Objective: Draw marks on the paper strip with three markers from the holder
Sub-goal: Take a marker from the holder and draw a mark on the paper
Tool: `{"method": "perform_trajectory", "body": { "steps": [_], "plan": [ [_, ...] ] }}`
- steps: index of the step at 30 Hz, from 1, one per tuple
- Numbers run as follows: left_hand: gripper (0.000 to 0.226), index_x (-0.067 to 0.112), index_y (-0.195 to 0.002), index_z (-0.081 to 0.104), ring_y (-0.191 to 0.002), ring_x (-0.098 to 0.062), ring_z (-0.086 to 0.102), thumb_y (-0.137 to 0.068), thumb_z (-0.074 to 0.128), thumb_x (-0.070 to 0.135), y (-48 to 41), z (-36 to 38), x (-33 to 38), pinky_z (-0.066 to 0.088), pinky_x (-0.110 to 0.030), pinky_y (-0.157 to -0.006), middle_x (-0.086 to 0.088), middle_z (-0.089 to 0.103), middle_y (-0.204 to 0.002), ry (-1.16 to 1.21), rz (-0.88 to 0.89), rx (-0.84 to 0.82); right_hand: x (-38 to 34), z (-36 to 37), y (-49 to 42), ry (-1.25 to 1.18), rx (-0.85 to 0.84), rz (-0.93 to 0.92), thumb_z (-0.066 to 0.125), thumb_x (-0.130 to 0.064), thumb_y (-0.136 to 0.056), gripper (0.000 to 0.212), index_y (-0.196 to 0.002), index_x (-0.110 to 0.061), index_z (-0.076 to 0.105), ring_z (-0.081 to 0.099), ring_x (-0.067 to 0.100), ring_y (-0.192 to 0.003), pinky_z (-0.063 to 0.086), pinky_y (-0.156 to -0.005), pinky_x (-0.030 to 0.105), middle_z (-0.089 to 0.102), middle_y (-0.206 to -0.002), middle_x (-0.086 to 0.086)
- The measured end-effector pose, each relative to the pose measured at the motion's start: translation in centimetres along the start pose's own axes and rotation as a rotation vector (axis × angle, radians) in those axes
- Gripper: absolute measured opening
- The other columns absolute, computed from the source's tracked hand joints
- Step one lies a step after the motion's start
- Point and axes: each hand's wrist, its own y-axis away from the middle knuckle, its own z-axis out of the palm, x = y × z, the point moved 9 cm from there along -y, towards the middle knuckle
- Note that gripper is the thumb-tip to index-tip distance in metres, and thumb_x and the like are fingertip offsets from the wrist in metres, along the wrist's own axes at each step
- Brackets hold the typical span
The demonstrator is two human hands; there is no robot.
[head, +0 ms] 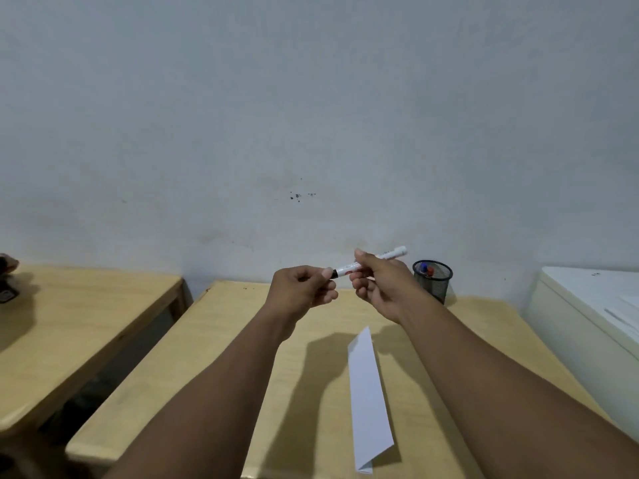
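I hold a white marker (349, 267) level in the air above the far part of the wooden table (221, 347). My right hand (380, 285) grips its barrel. My left hand (304, 286) pinches the marker's black cap end between thumb and fingers. The white paper strip (368, 399) lies lengthwise on the table below my right forearm, its near end folded under. A black mesh holder (433, 280) stands at the back right by the wall, with a blue-capped and a red-capped marker inside.
A second wooden table (69, 323) stands to the left across a dark gap. A white cabinet (587, 323) sits against the table's right side. A grey wall runs right behind the tables.
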Motion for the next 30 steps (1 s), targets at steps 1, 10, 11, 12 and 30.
{"method": "perform_trajectory", "body": {
  "steps": [1, 10, 11, 12, 30],
  "plan": [
    [0.018, -0.003, -0.095, 0.073, -0.070, -0.023, 0.073, -0.095, 0.070, 0.015, 0.1, 0.0, -0.4, 0.062, -0.029, -0.076, -0.011, 0.072, -0.078, 0.040, -0.017, -0.007, -0.3, 0.4, 0.0, 0.033, -0.018, -0.016, 0.070, -0.023, -0.097, 0.023, -0.086, -0.004, 0.062, 0.057, 0.013, -0.044, 0.046, -0.044, 0.022, 0.062, -0.061, 0.008],
    [0.008, 0.012, -0.082, 0.076, -0.072, -0.022, 0.067, -0.090, 0.074, 0.013, 1.5, -9.5, -6.6, 0.053, -0.027, -0.065, -0.003, 0.072, -0.073, -0.505, -0.038, 0.148, -2.9, -6.9, -0.6, 0.123, 0.149, -0.083, 0.063, -0.021, -0.098, 0.020, -0.082, -0.010, 0.058, 0.052, 0.014, -0.042, 0.040, -0.046, 0.024, 0.055, -0.066, 0.010],
    [0.006, 0.018, -0.082, 0.076, -0.071, -0.017, 0.067, -0.088, 0.074, 0.015, 1.4, -8.8, -7.2, 0.050, -0.023, -0.064, 0.001, 0.073, -0.074, -0.670, -0.022, 0.098, -2.4, -6.6, -0.6, 0.180, 0.120, -0.071, 0.064, -0.024, -0.098, 0.021, -0.084, -0.009, 0.060, 0.057, 0.016, -0.045, 0.043, -0.049, 0.026, 0.059, -0.066, 0.010],
    [0.005, 0.021, -0.084, 0.075, -0.071, -0.012, 0.066, -0.087, 0.073, 0.017, 1.3, -7.6, -7.8, 0.048, -0.019, -0.063, 0.005, 0.072, -0.075, -0.791, -0.004, 0.025, -1.6, -5.8, -0.7, 0.245, 0.084, -0.059, 0.065, -0.027, -0.099, 0.023, -0.086, -0.008, 0.062, 0.062, 0.018, -0.048, 0.046, -0.051, 0.028, 0.062, -0.067, 0.010],
    [0.028, 0.038, -0.107, 0.067, -0.110, -0.013, 0.059, -0.080, 0.064, 0.046, 1.4, -0.5, -10.4, 0.052, -0.035, -0.091, 0.013, 0.057, -0.110, -1.179, 0.004, -0.232, 2.1, -4.8, -1.4, 0.409, 0.077, -0.039, 0.061, -0.040, -0.101, 0.034, -0.095, -0.007, 0.070, 0.075, 0.023, -0.057, 0.055, -0.055, 0.030, 0.072, -0.075, 0.012]
  ]
}}
